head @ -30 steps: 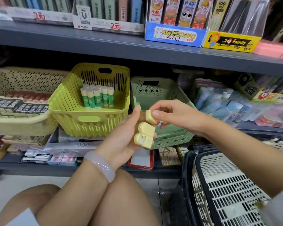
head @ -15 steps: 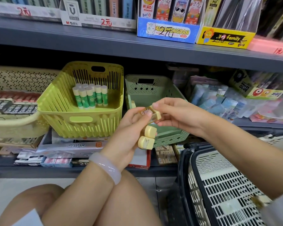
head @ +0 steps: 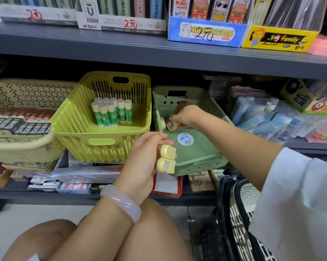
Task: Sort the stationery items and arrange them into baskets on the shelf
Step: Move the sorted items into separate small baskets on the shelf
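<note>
Holding: the left hand curls its fingers round two pale yellow correction-tape dispensers, stacked one above the other, their ends poking out to the right of the fingers
Left hand's place: in front of the near wall of the sage-green basket, just below and to the left of the basket's floor sticker
Right hand: the right hand reaches down inside the sage-green basket, fingers pinched together on a third yellow dispenser
Third dispenser's place: under the right fingertips, low at the basket's left wall; whether it touches the floor cannot be told, as it is blurred
Fourth piece: another pale yellow dispenser lies against the left wall of the same basket, just left of the pinched one
Gap between hands: apart, the right one deeper in the basket, the left one nearer the camera
Lime basket: a yellow-green slotted basket stands just left of the sage-green one, with a cluster of upright green-and-white glue sticks at its back
Cream basket: a perforated beige basket further left holds rows of small dark-labelled boxes
Shelf: a grey shelf board above carries display cartons; loose packets lie under the baskets
Wrist: a pale bangle on the left wrist
Floor side: a black-and-white crate stands at lower right
</note>
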Demonstrator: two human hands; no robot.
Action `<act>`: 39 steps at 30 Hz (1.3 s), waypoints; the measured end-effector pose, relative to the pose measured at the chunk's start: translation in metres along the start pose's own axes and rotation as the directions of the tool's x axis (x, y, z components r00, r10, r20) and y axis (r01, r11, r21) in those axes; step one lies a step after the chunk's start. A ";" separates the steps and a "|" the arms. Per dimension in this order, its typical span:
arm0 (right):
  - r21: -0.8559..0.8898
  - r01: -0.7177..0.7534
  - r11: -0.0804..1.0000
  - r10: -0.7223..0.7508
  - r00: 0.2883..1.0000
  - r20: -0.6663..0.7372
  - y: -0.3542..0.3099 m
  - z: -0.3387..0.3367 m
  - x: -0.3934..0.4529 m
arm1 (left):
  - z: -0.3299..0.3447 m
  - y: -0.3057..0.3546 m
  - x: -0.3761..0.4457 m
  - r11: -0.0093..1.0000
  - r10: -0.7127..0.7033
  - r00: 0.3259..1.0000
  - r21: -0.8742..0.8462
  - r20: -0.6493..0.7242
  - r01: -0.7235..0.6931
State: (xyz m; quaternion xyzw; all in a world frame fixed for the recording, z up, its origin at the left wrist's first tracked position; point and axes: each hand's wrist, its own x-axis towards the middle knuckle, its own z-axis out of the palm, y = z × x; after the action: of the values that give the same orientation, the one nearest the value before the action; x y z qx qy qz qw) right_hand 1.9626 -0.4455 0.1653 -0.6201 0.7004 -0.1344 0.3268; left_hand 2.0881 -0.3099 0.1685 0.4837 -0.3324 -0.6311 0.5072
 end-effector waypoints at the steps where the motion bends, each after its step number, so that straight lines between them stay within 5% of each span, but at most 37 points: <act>1: -0.020 -0.002 1.000 0.002 1.000 -0.002 -0.002 0.004 0.003 | 0.000 0.000 0.000 1.000 0.001 1.000 0.006 -0.001 -0.001; 12: 0.214 -0.001 0.977 0.005 1.000 -0.019 0.004 0.000 -0.006 | 0.003 0.001 0.002 1.000 0.020 1.000 -0.005 -0.003 -0.020; 18: 0.368 0.363 0.856 -0.425 0.900 0.100 0.010 -0.028 -0.072 | 0.011 0.004 0.001 0.988 -0.052 0.999 -0.146 0.003 0.052; 23: 0.159 0.590 0.792 -0.610 0.758 0.230 0.017 -0.038 -0.110 | 0.013 0.005 -0.002 0.990 -0.040 0.999 -0.131 0.018 0.042; 30: -0.050 0.719 0.693 -0.714 0.694 0.090 0.017 -0.027 -0.118 | 0.015 0.010 -0.003 0.983 -0.070 0.997 -0.169 0.035 0.075; 35: 0.126 0.637 0.760 -0.626 0.770 -0.120 0.018 -0.024 -0.109 | 0.015 0.010 -0.003 0.989 -0.084 0.993 -0.111 0.088 0.093; 39: 0.371 0.354 0.859 -0.261 0.924 -0.279 0.028 -0.034 -0.064 | 0.007 0.010 0.000 0.987 -0.101 0.989 -0.115 0.106 0.113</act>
State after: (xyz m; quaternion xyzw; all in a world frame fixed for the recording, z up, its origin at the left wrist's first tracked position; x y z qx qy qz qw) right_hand 1.9207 -0.3864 0.1927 -0.6223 0.5788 -0.3978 0.3458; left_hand 2.0842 -0.3133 0.1799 0.4371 -0.2923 -0.6998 0.4836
